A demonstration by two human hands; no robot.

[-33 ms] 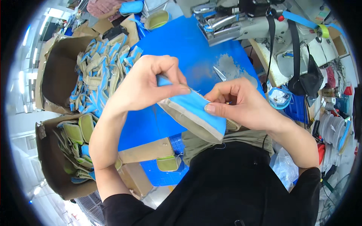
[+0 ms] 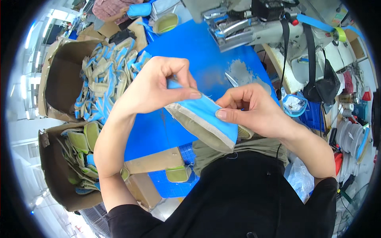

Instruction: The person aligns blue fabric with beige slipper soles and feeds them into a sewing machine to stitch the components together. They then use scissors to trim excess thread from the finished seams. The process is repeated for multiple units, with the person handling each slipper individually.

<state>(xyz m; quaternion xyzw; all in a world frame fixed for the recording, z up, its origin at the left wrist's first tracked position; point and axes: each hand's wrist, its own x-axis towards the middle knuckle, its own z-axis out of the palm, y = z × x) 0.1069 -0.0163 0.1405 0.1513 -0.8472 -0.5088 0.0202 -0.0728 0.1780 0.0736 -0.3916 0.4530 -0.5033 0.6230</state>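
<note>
A blue and beige sewn fabric pouch (image 2: 212,121) hangs tilted between my hands, above the near part of the blue table. Its beige opening side faces me, and some loose threads show along the upper edge. My left hand (image 2: 164,85) pinches the upper left end between thumb and curled fingers. At the right part of the same edge, my right hand (image 2: 252,109) grips the cloth with its thumb on the blue face. Behind the right hand, the metal tip of a pointed tool (image 2: 231,79) lies on the table; its other end is hidden.
A sewing machine (image 2: 262,33) stands at the far right. On the left are a cardboard box (image 2: 59,79) beside a heap of blue and beige strips (image 2: 105,81), and a lower box (image 2: 55,170) holding green-beige pouches. A person's sleeve (image 2: 109,8) shows at the far left.
</note>
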